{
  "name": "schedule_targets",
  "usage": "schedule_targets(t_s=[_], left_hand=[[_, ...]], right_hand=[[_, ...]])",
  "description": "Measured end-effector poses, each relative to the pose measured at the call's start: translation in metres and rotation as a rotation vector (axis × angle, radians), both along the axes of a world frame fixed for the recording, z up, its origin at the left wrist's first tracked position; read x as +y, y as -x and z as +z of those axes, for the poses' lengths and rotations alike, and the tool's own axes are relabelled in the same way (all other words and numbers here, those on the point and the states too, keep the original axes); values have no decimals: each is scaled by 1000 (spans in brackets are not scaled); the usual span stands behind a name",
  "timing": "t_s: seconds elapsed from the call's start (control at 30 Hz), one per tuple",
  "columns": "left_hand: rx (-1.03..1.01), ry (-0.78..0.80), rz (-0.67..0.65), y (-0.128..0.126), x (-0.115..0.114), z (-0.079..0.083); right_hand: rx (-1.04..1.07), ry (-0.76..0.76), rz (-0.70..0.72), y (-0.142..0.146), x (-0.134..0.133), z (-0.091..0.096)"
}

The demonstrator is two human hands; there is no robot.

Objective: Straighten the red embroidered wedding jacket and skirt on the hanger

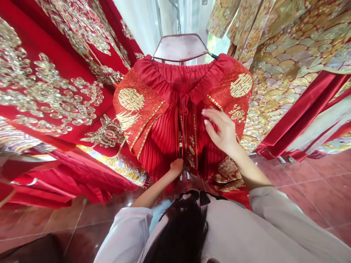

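A red pleated skirt point(161, 135) with a gathered waistband hangs by its waist from a dark wire hanger point(179, 34). Gold round emblems decorate its glittery side panels, and a red drawstring point(185, 104) is tied in a bow at the front. My left hand point(177, 166) is closed low at the skirt's front, by a narrow embroidered strip point(180, 135); the exact bit of cloth in its fingers is hidden. Over the skirt's right side, beside the beaded panel edge, my right hand point(221, 128) is open with fingers loosely bent, holding nothing.
Red garments with silver beadwork point(57, 95) hang close on the left. Gold scale-patterned garments point(296, 65) crowd the right, with folded red cloth point(307, 109) below them. A dark object point(33, 250) sits at lower left on the reddish tiled floor point(309, 186).
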State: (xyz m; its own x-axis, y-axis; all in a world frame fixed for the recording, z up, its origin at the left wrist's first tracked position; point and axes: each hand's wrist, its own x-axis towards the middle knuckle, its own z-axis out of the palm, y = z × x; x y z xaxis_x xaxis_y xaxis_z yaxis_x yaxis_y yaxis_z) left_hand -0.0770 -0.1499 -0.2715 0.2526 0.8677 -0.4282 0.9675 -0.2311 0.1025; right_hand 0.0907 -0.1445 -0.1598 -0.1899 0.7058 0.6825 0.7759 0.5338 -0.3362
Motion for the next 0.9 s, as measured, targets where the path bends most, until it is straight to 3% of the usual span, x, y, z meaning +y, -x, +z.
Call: schedule_targets(t_s=[0.07, 0.17, 0.2, 0.27, 0.33, 0.37, 0.43, 0.57, 0.73, 0.8, 0.9], left_hand=[[-30, 16, -47, 1, -1, 10], [-158, -124, -131, 3, 7, 57], [-223, -232, -154, 5, 12, 78], [-381, -669, -189, 7, 25, 117], [-444, -956, -194, 11, 41, 143], [-458, -1011, -200, 12, 49, 150], [-468, -1012, -221, 16, 62, 152], [-415, -971, -294, 27, 70, 129], [-358, -1000, -352, 45, 60, 117], [-337, -1003, -360, 50, 56, 120], [-319, -976, -378, 53, 50, 125]], right_hand=[[-68, -142, 102, 1, 20, 21], [-188, -146, 153, 3, 54, 33], [-213, -130, 146, 3, 64, 33], [-241, -97, 115, 2, 79, 29], [-247, -80, 77, -2, 87, 23], [-248, -78, 59, -4, 89, 20], [-262, -79, 43, -10, 88, 17], [-323, -75, 131, -15, 71, 17], [-444, -13, 411, 6, 12, 15], [-575, 101, 560, 17, -19, 7], [-802, 431, 626, 26, -55, -13]])
